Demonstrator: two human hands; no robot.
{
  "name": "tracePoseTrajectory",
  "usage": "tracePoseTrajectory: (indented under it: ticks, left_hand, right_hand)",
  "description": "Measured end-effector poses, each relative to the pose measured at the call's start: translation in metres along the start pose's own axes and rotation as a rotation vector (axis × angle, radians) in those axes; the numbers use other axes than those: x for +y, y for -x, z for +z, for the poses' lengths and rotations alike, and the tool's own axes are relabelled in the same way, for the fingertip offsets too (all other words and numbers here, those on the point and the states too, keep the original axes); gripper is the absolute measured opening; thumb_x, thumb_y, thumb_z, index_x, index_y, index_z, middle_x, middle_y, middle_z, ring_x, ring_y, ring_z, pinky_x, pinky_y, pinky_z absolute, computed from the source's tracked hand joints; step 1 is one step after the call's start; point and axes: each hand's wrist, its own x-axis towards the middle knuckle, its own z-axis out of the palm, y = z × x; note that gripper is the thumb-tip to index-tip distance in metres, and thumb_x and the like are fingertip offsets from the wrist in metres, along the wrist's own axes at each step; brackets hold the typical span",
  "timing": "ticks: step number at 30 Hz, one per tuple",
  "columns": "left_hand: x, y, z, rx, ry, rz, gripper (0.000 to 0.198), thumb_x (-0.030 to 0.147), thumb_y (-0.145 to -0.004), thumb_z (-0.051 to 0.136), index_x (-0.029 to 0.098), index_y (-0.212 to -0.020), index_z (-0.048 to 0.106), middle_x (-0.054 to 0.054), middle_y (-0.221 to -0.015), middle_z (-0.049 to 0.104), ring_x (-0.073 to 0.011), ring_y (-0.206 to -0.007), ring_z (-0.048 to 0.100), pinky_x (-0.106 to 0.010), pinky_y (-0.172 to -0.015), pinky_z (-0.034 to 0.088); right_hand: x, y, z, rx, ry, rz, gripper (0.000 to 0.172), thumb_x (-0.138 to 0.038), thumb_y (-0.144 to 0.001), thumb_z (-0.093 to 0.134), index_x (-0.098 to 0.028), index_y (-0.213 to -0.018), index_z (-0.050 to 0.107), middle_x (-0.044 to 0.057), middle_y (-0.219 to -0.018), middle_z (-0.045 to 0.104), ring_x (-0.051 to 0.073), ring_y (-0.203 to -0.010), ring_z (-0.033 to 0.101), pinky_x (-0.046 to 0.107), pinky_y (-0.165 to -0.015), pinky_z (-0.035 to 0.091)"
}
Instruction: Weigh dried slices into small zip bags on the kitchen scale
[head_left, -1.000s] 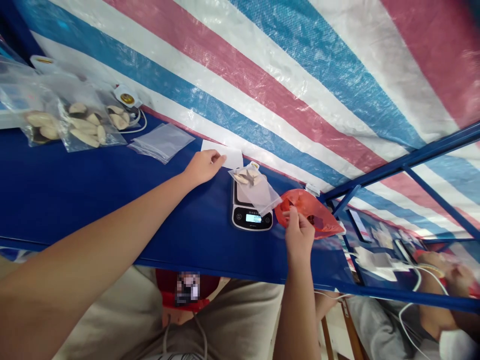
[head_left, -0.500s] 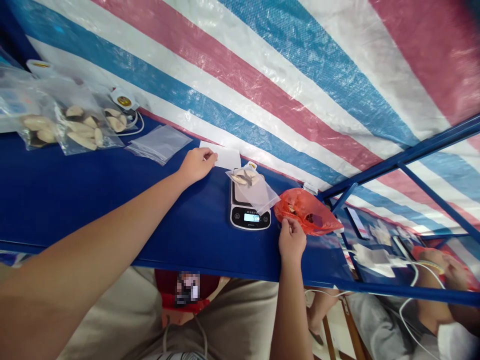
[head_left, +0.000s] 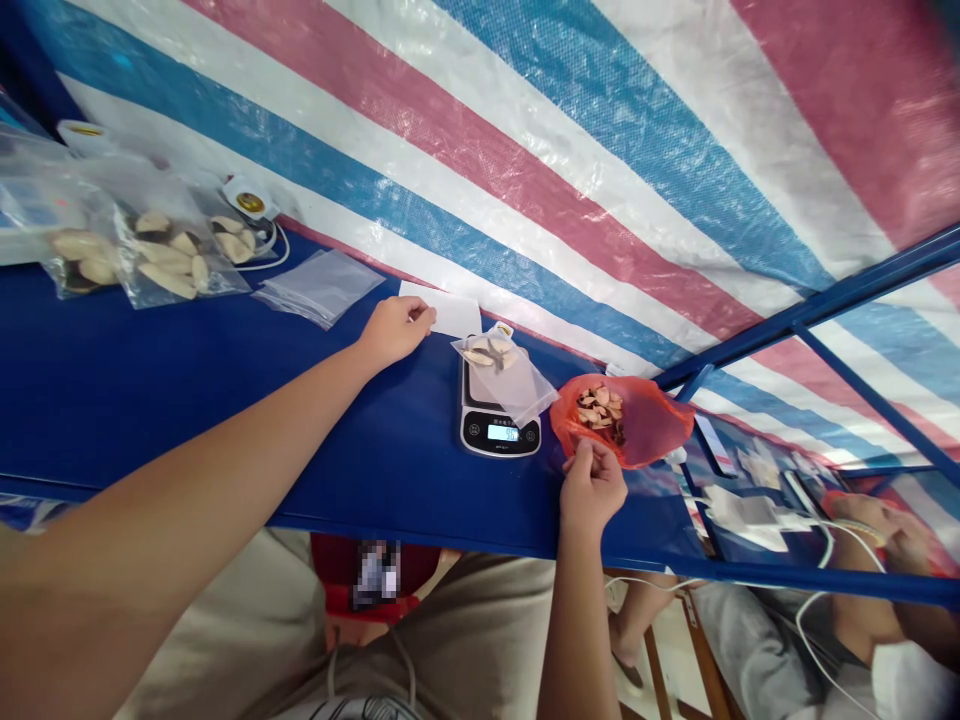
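My right hand (head_left: pixel 592 485) pinches the near rim of a red plastic bag (head_left: pixel 652 420) on the blue table. The bag's mouth is wide, and pale and dark dried slices (head_left: pixel 601 408) lie inside. Left of it stands a digital kitchen scale (head_left: pixel 501 436) with a lit display. On its plate rests a clear zip bag (head_left: pixel 521 385) holding a few pale slices with dark edges. My left hand (head_left: pixel 397 330) is closed beside a sheet of white paper (head_left: pixel 454 312) behind the scale; its fingertips touch the paper's left part, and whether they grip it I cannot tell.
Flat zip bags (head_left: pixel 322 285) lie left of the paper. Filled zip bags (head_left: pixel 169 260) stand farther left, near a white cable (head_left: pixel 281 250). A striped tarp (head_left: pixel 480 150) walls the back. At right, past a blue frame bar (head_left: pixel 806 295), another person's hands (head_left: pixel 874 530) show near white cables.
My right hand has drawn the red bag's mouth open, and the slices inside now show clearly. The scale's reading looks different. My left hand has hardly moved.
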Motion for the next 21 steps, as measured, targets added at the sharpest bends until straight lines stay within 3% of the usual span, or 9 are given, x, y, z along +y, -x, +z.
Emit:
tracePoseTrajectory:
  ticks: [4, 9, 14, 21]
  left_hand:
    - [-0.0001, 0.0004, -0.0001, -0.003, 0.0, 0.012, 0.027, 0.038, -0.088, 0.054, 0.019, -0.077, 0.071, -0.004, -0.076, 0.075, -0.0178, -0.067, 0.064, -0.03, -0.074, 0.047]
    - [-0.0009, -0.0003, 0.001, -0.002, 0.01, 0.015, 0.027, 0.037, -0.088, 0.054, 0.019, -0.078, 0.071, -0.004, -0.076, 0.075, -0.0176, -0.067, 0.064, -0.03, -0.074, 0.048]
    - [-0.0032, -0.0007, 0.0016, -0.001, 0.012, 0.032, 0.028, 0.039, -0.089, 0.055, 0.019, -0.078, 0.071, -0.004, -0.075, 0.075, -0.0179, -0.068, 0.065, -0.03, -0.074, 0.048]
    - [-0.0021, -0.0004, 0.0023, -0.011, 0.008, 0.025, 0.028, 0.038, -0.088, 0.055, 0.019, -0.076, 0.071, -0.004, -0.074, 0.074, -0.0175, -0.067, 0.064, -0.03, -0.072, 0.047]
  right_hand:
    - [-0.003, 0.0041, -0.0002, 0.117, -0.035, -0.094, 0.033, -0.049, -0.09, 0.061, -0.017, -0.084, 0.066, -0.004, -0.052, 0.054, 0.015, -0.048, 0.051, 0.027, -0.054, 0.045]
    - [-0.0017, 0.0019, -0.0026, 0.236, 0.073, -0.151, 0.03, -0.046, -0.088, 0.059, -0.017, -0.084, 0.066, 0.003, -0.071, 0.064, 0.017, -0.064, 0.058, 0.028, -0.061, 0.048]
    - [0.0, -0.0003, -0.001, 0.195, 0.011, -0.061, 0.023, -0.039, -0.082, 0.062, -0.018, -0.09, 0.064, -0.001, -0.069, 0.058, 0.012, -0.054, 0.049, 0.025, -0.052, 0.043]
    - [-0.0075, 0.004, 0.0006, 0.055, -0.238, 0.062, 0.028, -0.047, -0.092, 0.057, -0.02, -0.085, 0.058, -0.006, -0.065, 0.055, 0.008, -0.034, 0.045, 0.023, -0.035, 0.033]
